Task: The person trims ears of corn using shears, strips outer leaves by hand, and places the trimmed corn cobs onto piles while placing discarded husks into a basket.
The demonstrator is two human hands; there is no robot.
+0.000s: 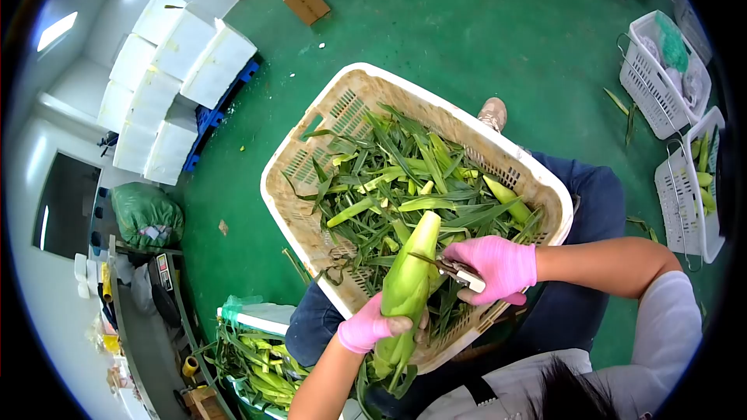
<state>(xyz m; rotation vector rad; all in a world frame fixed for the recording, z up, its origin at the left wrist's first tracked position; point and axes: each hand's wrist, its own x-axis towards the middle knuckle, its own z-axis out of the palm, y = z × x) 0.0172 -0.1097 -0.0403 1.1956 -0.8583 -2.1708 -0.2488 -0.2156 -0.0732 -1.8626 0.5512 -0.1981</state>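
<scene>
My left hand (373, 325), in a pink glove, is wrapped round the lower part of a green ear of corn (406, 284) still in its husk. The ear stands tilted, its pale tapered end up and some loose leaves hanging at the bottom. In my right hand (492, 268), also gloved in pink, is a pair of pruning shears (463, 274). Their dark blades reach the side of the ear below its pale end; whether they cut into it I cannot tell. Under both hands is a large white plastic basket (358, 70) holding cut green husk leaves (389, 163).
Unshucked corn (268, 373) fills a container at lower left. White crates (657, 78) stand on the right, one holding corn. White foam boxes (183, 43) are stacked on a blue pallet (204, 120). A cardboard box (304, 0) and a green sack (146, 214) rest on the green floor.
</scene>
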